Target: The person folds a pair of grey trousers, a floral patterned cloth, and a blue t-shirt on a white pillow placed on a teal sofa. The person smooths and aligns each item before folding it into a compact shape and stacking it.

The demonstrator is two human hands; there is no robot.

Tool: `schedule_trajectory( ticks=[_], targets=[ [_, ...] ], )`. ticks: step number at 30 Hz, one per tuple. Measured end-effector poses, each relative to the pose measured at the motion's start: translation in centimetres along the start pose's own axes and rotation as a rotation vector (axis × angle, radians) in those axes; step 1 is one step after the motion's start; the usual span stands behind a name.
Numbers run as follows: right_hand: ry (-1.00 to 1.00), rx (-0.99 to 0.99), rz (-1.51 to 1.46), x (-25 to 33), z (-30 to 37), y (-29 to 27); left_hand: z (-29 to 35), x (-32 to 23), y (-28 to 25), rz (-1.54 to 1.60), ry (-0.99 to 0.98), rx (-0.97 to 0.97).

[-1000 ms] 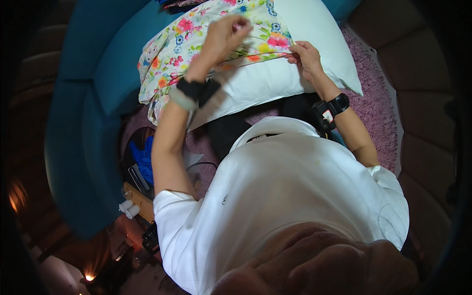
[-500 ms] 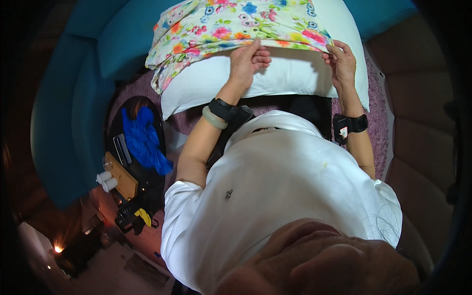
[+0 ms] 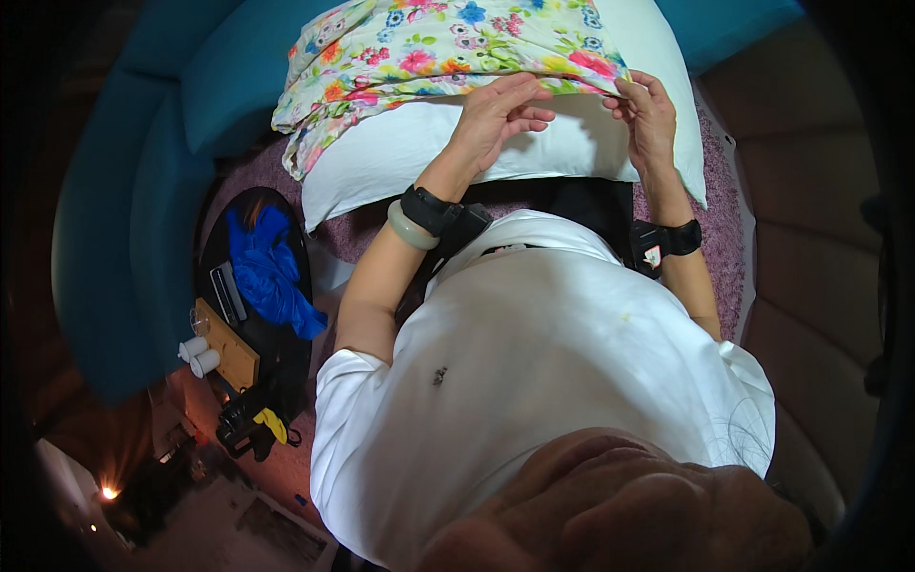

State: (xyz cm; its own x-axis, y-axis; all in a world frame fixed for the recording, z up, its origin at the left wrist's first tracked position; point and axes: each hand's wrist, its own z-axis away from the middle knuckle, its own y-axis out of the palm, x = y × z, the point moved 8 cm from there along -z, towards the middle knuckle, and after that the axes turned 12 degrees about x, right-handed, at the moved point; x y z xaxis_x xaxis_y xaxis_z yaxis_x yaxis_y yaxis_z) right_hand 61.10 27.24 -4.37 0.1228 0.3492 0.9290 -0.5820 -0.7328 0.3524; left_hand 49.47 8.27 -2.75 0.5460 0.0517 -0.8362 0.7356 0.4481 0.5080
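A white cloth with a bright flower print (image 3: 443,52) lies spread over a large white pillow-like cushion (image 3: 400,148), its near edge folded and bunched at the left. My right hand (image 3: 651,119) pinches this floral cloth at its near right corner, between thumb and fingers. Just left of it, my left hand (image 3: 500,119) is at the same edge with its fingers loosened and apart, over the white cushion. Whether its fingertips touch the cloth is hard to tell.
Teal sofa seating (image 3: 157,229) curves round the left and back. At the left, a dark table (image 3: 212,253) bears a blue cloth bundle (image 3: 272,276), a wooden tray (image 3: 229,353) and white cups (image 3: 204,362). Brown padded panels (image 3: 801,191) line the right, beyond a purple rug (image 3: 720,238).
My left hand has loosened from the cloth's edge and shifted right, toward my right hand. My right hand keeps its pinch on the corner. The whole view has shifted slightly.
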Motion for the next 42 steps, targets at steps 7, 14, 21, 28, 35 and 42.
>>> schedule_trajectory(
  ticks=[7,14,21,28,35,42],
  targets=[
    [0.172,0.083,-0.044,-2.8,0.4,0.8,-2.6,3.2,-2.8,0.481,0.014,-0.141],
    [0.154,-0.005,-0.117,-3.3,0.1,-1.2,-2.2,1.9,-8.2,0.694,0.280,-0.366],
    [0.099,0.000,-0.143,-1.9,-1.0,-1.3,2.7,-4.1,-16.0,0.625,0.439,-0.542],
    [-0.150,0.144,-0.132,3.1,-1.6,0.0,7.9,-9.4,-24.4,0.536,0.531,-0.602],
    [-0.097,0.131,-0.087,3.5,-1.9,0.9,13.2,-11.0,-30.5,0.483,0.300,-0.768],
    [-0.029,0.113,-0.066,2.6,-1.8,0.7,17.8,-14.9,-31.8,0.340,0.452,-0.739]
  ],
)
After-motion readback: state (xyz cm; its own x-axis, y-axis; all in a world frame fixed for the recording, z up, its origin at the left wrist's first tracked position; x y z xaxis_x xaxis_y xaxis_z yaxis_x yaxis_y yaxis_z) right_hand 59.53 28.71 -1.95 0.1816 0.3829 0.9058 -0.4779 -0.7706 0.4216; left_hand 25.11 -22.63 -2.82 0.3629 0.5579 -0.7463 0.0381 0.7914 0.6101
